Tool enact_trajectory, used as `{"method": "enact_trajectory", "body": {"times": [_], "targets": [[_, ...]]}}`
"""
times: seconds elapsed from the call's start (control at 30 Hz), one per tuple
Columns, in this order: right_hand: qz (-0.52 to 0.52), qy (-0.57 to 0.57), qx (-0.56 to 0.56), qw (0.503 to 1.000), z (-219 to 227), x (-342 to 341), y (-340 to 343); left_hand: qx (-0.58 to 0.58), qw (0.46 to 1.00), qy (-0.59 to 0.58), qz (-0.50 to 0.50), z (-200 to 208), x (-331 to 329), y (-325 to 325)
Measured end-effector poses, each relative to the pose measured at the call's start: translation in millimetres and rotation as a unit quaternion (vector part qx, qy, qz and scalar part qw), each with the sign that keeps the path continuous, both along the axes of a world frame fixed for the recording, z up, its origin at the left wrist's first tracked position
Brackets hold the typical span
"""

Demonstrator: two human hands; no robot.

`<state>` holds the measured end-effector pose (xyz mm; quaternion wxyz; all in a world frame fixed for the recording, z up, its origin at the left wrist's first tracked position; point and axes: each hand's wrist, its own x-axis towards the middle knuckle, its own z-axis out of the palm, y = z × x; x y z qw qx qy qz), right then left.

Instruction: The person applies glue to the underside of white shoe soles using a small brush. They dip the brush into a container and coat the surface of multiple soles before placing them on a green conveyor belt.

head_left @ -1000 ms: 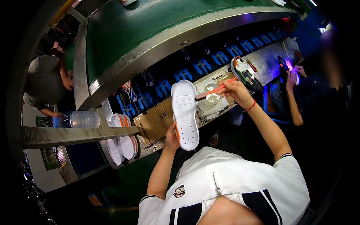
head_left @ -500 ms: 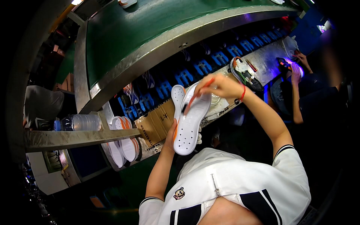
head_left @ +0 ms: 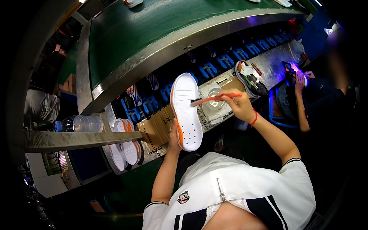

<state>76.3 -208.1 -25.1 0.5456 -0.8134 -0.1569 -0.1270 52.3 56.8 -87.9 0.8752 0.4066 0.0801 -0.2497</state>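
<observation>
A white shoe sole [head_left: 186, 115] with an orange edge stands tilted above the bench, its dished face turned toward me. My left hand [head_left: 174, 136] is closed around its left side; most of the fingers are hidden behind it. In my right hand [head_left: 239, 105] I pinch a brush [head_left: 207, 100] with an orange-red handle. The brush's dark bristles meet the sole's right edge at about its middle; whether they touch the face or the rim is hard to tell. Just beyond the brush, a clear round bowl [head_left: 215, 92] rests on crumpled white sheeting [head_left: 218, 115].
More white-and-orange soles [head_left: 129, 149] lie at the left beside a metal bar [head_left: 84, 140]. Brown cardboard [head_left: 155, 128] covers part of the bench. Farther right sits a shoe-shaped holder [head_left: 251, 78] with small items. A green conveyor belt [head_left: 153, 34] runs above; a co-worker's hands [head_left: 301, 82] are at right.
The brush has moved from over the sole's face to its right edge, and my right hand has lowered rightward. The sole has turned more upright; a second sole beside it no longer shows.
</observation>
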Motion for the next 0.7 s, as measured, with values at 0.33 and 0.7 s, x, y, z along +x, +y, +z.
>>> {"method": "enact_trajectory", "body": {"times": [0.33,0.7], "targets": [[-0.024,0.186,0.277,0.942,-34,22,-12,-0.116,0.98,0.052,-0.151,24,-15,-9],[-0.054,0.051,0.099,0.992,-2,41,-22,-0.1,0.986,0.05,-0.121,13,-21,-3]]}}
